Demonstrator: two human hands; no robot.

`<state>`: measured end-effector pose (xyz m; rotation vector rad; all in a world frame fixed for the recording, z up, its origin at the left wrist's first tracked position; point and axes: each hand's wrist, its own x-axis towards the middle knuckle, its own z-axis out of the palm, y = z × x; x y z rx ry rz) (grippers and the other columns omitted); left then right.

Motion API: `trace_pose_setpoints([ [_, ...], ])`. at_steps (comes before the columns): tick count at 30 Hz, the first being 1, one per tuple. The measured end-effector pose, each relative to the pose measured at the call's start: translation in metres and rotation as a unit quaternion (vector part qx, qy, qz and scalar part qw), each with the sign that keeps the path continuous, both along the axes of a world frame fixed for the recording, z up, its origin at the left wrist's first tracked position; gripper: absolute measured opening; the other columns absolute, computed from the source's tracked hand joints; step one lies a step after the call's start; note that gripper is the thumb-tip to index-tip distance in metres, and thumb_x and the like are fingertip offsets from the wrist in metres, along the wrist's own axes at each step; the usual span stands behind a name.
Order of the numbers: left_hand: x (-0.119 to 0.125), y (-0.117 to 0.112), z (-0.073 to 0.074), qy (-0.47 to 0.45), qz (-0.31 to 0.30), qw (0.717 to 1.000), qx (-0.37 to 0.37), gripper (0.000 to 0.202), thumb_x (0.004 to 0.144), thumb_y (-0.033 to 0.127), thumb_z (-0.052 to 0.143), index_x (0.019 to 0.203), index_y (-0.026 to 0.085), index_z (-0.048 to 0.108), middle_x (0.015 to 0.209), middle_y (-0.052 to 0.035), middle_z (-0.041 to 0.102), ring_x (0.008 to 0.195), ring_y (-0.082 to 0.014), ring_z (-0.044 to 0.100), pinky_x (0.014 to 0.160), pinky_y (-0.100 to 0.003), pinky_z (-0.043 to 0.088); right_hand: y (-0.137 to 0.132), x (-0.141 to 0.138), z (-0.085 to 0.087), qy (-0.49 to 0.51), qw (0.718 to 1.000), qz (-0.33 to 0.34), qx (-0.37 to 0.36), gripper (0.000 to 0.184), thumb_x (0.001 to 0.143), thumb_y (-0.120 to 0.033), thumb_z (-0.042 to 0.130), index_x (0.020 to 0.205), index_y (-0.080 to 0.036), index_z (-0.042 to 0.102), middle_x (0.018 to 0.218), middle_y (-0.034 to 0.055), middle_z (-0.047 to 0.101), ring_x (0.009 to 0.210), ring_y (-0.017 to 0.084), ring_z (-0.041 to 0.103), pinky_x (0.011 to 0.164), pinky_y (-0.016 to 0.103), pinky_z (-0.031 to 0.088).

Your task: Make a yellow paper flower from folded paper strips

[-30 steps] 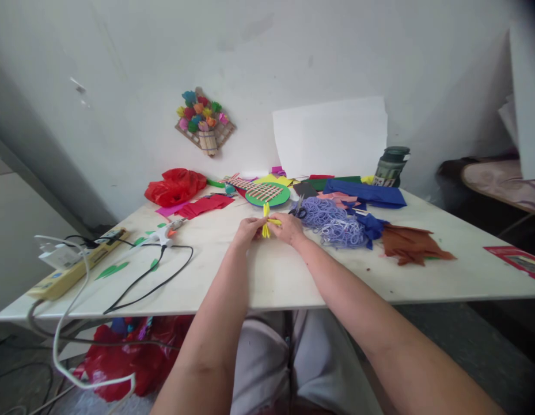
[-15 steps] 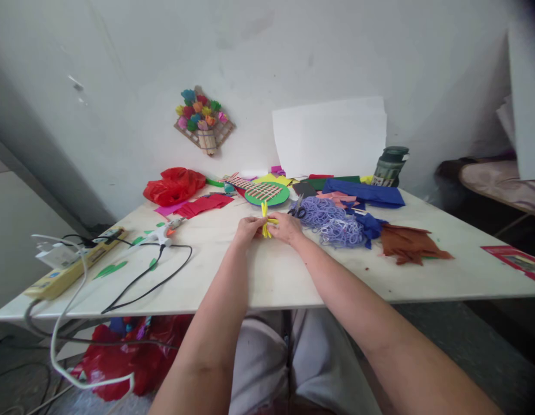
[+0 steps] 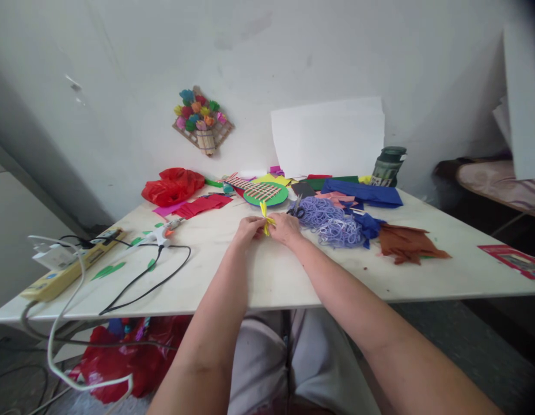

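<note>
with the yellow piece (image 3: 264, 213) taken as the dial's centre, the power strip (image 3: 72, 268) lies between eight and nine o'clock along the left side of the bench (image 3: 284, 285), apparently so that current is close by. green leaf-shaped cutouts (image 3: 109, 270) lie flat beside it. at nine o'clock the glue gun (image 3: 161, 235) rests on its side, probably near enough for a short reach yet clear of the forearms. the red plastic bag (image 3: 174, 185) sits at ten o'clock, seemingly pushed back to free the front.

the left hand (image 3: 250, 229) is narrow, its fingertips pinched on the yellow piece, likely steadying it. that piece is at the centre, just above the bench, its top end towards twelve o'clock; the fingers hide its middle. the guitar-shaped piece (image 3: 270, 197) lies directly behind it at twelve. the right hand (image 3: 284, 229) is narrow too, gripping the yellow piece from the three o'clock side, as if working against the other's hold.

scissors (image 3: 296, 211) lie just beyond that hand, seemingly for easy reach. purple yarn (image 3: 325, 218) heaps at three o'clock, with brown crepe paper (image 3: 409, 242) further out.
</note>
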<state>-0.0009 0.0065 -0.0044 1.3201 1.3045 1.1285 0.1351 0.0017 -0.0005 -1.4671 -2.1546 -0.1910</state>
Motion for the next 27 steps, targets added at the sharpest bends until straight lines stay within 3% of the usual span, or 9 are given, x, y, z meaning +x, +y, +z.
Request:
trace_pose_setpoints([
  [5, 0.0012, -0.0046, 0.0063, 0.012, -0.024, 1.0, -0.008, 0.029, 0.059, 0.025, 0.059, 0.086, 0.014, 0.062, 0.058, 0.0009, 0.054, 0.045, -0.0071, 0.047, 0.044, -0.019, 0.038, -0.0014, 0.0005, 0.002, -0.006, 1.0, 0.0, -0.015, 0.027, 0.079, -0.027, 0.042, 0.1, -0.021, 0.057, 0.092, 0.0049, 0.066, 0.081, 0.018, 0.059, 0.064, 0.026, 0.038],
  [18, 0.0026, -0.0076, 0.008, 0.066, 0.007, 0.998, 0.016, 0.031, 0.062, 0.019, 0.052, 0.09, 0.012, 0.064, 0.057, 0.0013, 0.051, 0.047, -0.0075, 0.046, 0.045, -0.019, 0.041, -0.0017, 0.0008, 0.0068, -0.028, 0.998, 0.004, -0.06, 0.031, 0.079, -0.022, 0.038, 0.107, -0.022, 0.053, 0.096, 0.0062, 0.065, 0.088, 0.02, 0.059, 0.071, 0.029, 0.039],
  [27, 0.004, -0.0048, 0.0058, 0.151, -0.011, 0.987, 0.061, 0.03, 0.064, 0.019, 0.046, 0.088, 0.011, 0.063, 0.065, -0.0022, 0.059, 0.052, -0.0093, 0.051, 0.047, -0.019, 0.041, 0.0004, -0.0031, 0.0043, 0.004, 0.996, 0.017, -0.085, 0.034, 0.084, -0.027, 0.035, 0.114, -0.019, 0.046, 0.106, 0.0085, 0.061, 0.094, 0.02, 0.057, 0.075, 0.029, 0.039],
])
